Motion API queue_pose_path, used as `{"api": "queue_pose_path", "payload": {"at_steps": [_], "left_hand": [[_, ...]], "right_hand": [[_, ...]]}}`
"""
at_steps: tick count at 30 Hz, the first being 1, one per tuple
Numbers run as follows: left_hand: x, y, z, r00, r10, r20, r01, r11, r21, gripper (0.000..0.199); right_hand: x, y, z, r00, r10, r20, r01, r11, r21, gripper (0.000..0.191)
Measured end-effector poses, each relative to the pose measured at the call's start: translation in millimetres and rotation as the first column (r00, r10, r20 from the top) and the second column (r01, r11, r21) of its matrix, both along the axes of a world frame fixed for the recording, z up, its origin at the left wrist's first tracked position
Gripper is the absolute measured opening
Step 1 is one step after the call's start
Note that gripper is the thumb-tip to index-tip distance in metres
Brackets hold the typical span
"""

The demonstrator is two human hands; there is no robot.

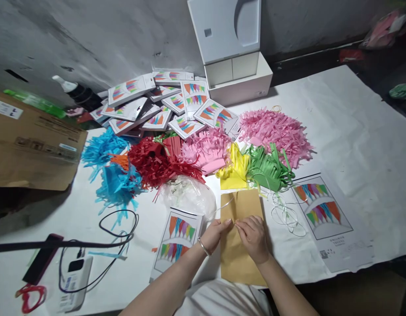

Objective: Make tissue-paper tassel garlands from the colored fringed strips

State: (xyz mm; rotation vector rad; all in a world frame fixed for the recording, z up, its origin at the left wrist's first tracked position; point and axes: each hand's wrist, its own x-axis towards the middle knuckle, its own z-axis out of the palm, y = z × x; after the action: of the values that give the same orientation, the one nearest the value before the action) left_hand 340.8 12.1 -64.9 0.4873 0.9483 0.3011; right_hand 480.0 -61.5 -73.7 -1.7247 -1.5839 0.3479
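Observation:
A flat brown paper piece (pixel 242 263) lies in front of me at the table's near edge. My left hand (pixel 214 237) is over its left side, thumb and forefinger pressed together. My right hand (pixel 254 239) pinches close beside it, near the paper's middle. Whatever is between the fingertips is too small to make out. A thin white string (pixel 226 202) curves over the paper just beyond my left hand, and more loose string (pixel 290 219) lies tangled to the right. Touching the paper's far edge is a yellow fringed tassel (pixel 235 169), with a green one (pixel 268 166) beside it.
Pink (pixel 277 134), red (pixel 156 160) and blue (pixel 115 184) fringed paper spreads across the middle. Behind are piled printed packs (pixel 163 103) and an open white box (pixel 238 90). A clear plastic bag (pixel 188 195), power bank (pixel 76 281), cable (pixel 100 281) and cardboard box (pixel 31 145) are leftward.

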Motion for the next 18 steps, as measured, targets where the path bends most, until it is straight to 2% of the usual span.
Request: {"api": "queue_pose_path", "payload": {"at_steps": [4,10,14,18], "left_hand": [[2,-3,-0.7,1.000,0.027,0.007,-0.026,0.999,-0.030,0.043],[2,-5,-2.9,0.999,0.033,0.015,-0.033,0.999,0.023,0.045],[7,-4,-11.4,0.999,0.021,-0.037,-0.017,0.992,0.127,0.048],[5,-8,-14.9,0.976,0.006,-0.218,0.068,0.940,0.333,0.051]], "right_hand": [[-3,-2,-4.9,0.998,0.019,0.055,-0.020,1.000,0.009,0.021],[-7,-4,-4.5,0.999,-0.035,0.042,0.034,0.999,0.008,0.018],[-8,-12,4.0,0.999,-0.048,-0.020,0.049,0.998,0.028,0.012],[-10,-22,11.7,0.961,-0.137,-0.238,0.154,0.987,0.051,0.005]]}}
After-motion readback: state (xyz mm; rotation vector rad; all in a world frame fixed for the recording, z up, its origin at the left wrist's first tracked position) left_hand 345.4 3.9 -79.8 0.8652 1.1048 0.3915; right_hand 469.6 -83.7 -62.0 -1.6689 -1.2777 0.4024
